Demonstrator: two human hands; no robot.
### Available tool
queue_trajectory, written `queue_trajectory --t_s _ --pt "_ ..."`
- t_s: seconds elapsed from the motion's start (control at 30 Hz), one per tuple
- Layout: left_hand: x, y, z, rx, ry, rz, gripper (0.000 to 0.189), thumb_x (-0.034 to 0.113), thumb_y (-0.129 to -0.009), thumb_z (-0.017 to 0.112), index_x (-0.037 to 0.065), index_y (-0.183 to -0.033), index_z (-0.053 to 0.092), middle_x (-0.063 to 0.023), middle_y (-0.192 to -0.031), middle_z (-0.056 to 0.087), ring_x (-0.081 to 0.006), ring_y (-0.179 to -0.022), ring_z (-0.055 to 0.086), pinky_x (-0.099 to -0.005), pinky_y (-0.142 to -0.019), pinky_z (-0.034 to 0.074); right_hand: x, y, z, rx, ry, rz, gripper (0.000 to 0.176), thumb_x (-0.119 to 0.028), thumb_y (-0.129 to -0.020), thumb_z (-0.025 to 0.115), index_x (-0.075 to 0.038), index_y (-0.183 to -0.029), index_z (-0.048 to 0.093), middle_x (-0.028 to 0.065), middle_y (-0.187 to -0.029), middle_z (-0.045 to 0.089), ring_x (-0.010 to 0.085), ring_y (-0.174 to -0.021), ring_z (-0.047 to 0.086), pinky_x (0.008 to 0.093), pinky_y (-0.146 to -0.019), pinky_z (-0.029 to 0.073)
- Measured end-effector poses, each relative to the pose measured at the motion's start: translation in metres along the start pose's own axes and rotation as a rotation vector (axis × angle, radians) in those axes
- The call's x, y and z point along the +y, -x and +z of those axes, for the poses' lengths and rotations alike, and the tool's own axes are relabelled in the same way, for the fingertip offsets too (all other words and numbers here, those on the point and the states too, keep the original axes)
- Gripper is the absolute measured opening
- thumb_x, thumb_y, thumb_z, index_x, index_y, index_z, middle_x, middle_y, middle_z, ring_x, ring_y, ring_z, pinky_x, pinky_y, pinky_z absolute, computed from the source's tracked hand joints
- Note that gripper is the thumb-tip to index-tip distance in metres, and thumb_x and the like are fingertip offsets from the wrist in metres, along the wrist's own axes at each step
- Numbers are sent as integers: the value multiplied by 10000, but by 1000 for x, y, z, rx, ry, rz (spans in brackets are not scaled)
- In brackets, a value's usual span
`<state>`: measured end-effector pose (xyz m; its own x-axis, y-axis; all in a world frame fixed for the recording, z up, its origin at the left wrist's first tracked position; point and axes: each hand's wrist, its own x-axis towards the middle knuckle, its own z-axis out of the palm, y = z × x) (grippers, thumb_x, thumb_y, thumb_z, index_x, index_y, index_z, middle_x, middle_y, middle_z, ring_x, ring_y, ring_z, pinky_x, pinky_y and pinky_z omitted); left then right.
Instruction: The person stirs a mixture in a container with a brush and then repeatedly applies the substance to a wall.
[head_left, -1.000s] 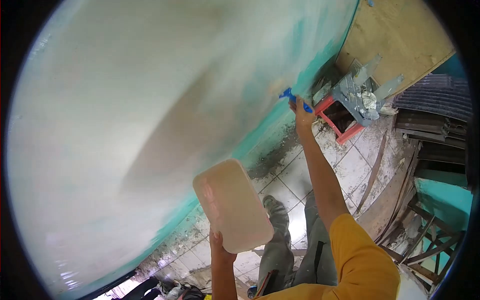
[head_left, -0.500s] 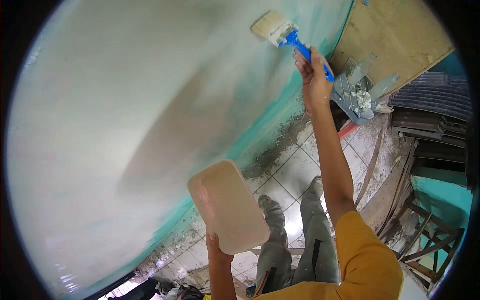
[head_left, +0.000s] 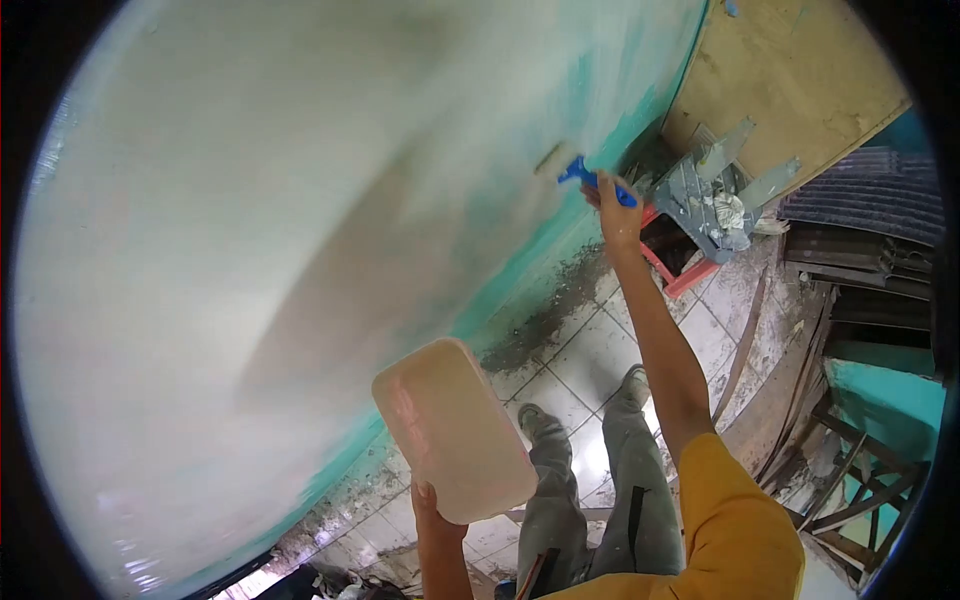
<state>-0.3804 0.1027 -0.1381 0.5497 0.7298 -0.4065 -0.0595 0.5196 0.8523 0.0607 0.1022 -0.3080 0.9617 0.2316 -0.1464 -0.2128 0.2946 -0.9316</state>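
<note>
The brush (head_left: 577, 170) has come down to the pale wall (head_left: 250, 200), seemingly touching it for a stroke, with my right grip (head_left: 617, 215) closed round its handle and my left grip (head_left: 435, 512) holding the tub (head_left: 457, 430).

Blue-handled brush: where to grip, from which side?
Grip the blue handle, coming from the room side, opposite the bristles. The handle is slim and points away from the wall, while the bristles face it. The right hand already grips there, so a second grasp would probably need it to let go or shift.
</note>
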Motion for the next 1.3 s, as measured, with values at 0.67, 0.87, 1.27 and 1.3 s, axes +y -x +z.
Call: queue_trajectory --t_s 0.67,0.87,1.27,1.3 --pt "-1 3 -5 7 71 -39 768 505 -877 670 55 -1429 380 -114 -1331 527 -309 -1205 547 -482 -984 497 69 23 -4 132 53 123 298 -226 -970 620 54 -1063 660 126 -937 711 188 -784 702 292 -725 569" --pt "7 6 -21 -17 -47 -75 821 535 -858 684 48 -1437 364 -123 -1360 508 -304 -1216 542 -482 -995 490 -112 74 71 -37 -120 -210 305 -224 -977 609 62 -1072 654 139 -925 705 170 -816 694 277 -745 556" --pt "10 14 -46 38 82 -49 836 515 -826 727 57 -1437 389 -114 -1336 535 -307 -1196 558 -486 -971 506 90 77 17 23 -145 35 334 -277 -993 598 19 -1144 631 113 -999 697 206 -891 697 313 -809 551" --pt "10 14 -49 40 79 -50 836 515 -826 727 57 -1437 389 -114 -1336 535 -307 -1196 558 -486 -971 506 100 80 14 50 -71 82 337 -268 -989 602 40 -1119 643 122 -970 702 211 -857 703 318 -791 561"
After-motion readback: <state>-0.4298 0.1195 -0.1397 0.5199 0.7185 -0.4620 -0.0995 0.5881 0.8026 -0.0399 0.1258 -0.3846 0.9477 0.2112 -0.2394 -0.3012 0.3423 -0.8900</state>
